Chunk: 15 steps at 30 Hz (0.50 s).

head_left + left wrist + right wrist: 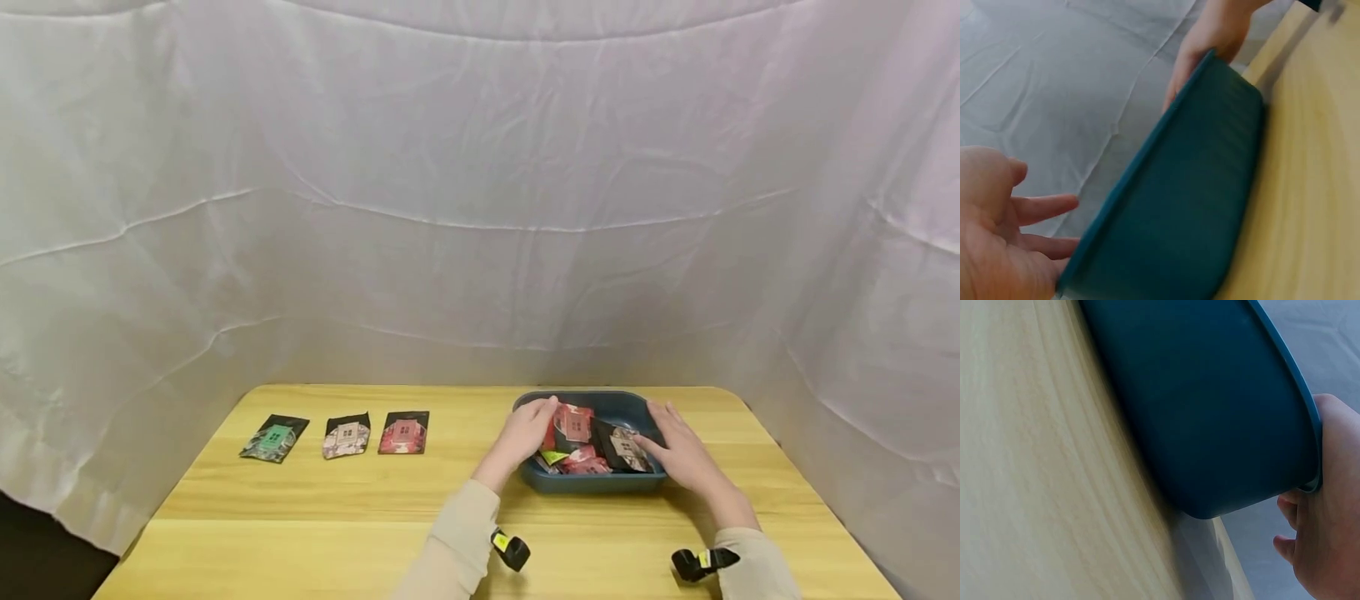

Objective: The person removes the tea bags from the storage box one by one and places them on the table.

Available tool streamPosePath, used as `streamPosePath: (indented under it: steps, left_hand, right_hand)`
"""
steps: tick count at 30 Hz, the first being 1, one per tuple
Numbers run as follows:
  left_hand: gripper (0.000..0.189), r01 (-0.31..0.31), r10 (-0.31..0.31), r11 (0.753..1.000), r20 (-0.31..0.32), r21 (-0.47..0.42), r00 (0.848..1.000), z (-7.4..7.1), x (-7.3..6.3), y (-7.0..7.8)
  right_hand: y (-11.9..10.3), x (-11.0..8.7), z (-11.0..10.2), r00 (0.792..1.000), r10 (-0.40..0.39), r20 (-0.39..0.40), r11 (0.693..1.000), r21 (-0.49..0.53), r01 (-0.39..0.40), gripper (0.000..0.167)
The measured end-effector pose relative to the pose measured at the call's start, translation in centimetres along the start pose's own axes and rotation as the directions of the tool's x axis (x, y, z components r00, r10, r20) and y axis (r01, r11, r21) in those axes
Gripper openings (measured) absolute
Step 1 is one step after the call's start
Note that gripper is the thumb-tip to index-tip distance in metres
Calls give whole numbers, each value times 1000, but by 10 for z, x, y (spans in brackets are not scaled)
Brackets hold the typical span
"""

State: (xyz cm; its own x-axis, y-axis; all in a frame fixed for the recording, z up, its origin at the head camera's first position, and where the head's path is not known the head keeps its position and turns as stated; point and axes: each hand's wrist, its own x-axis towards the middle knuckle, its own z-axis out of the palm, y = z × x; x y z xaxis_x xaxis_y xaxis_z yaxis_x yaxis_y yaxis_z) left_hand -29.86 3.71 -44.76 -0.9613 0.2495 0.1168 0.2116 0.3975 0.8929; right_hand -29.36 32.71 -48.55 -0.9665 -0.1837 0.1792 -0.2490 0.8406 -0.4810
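Observation:
A dark blue plastic basin rests on the table and holds several small packets. My left hand is over its left rim, fingers mostly straight and reaching inside near a red packet. In the left wrist view, the near rim hides those fingertips. At the opposite end, my right hand grips the rim, thumb inside over a black packet with a pale label. The right wrist view shows fingers of that hand outside the basin wall. Another red packet and a yellow-green one lie in the basin.
Left of the basin, a row of packets lies flat on the wooden table: one green-labelled, one pale pink and one red. Grey-white cloth hangs round the table's back and sides.

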Motion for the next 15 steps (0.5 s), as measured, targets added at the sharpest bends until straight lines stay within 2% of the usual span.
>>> streamPosePath:
  steps: [3,6,11,13,15]
  left_hand:
    - [59,58,-56,997,54,-40,997,-1,7,1]
    - [60,112,-100,989,123,-98,987,-4,12,2]
    - [60,217,-156,949,256,-228,954,-8,19,3]
    - [62,253,-179,938,294,-236,939,-8,21,3]
    - [63,264,-192,943,316,-203,929,-7,23,3]
  right_hand:
    - [-1,0,-1,1000,-2,-3,1000,2,2,79]
    - [-1,0,-1,1000,-7,-5,1000,-4,7,80]
    - [-2,0,-1,1000,-8,0,1000,-1,8,80]
    - [-2,-1,-1,1000,-5,3,1000,4,5,80]
    - [-3,-1,-1,1000,-3,4,1000,5,3,80]
